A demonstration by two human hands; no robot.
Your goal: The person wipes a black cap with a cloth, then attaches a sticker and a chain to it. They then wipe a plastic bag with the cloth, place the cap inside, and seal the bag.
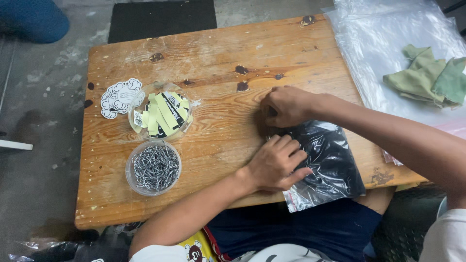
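One worn wooden table (218, 63), concrete floor (43, 82).

Worn wooden table (218, 63) with dark knots; grey stained concrete floor (39, 121); black mat (160, 17) beyond.

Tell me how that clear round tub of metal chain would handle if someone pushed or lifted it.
The tub of chain is probably heavy for its size, since it looks packed nearly to the rim. Sitting low and wide on the wooden table, it would likely slide rather than tip. It has no lid, so tilting it might spill chain.
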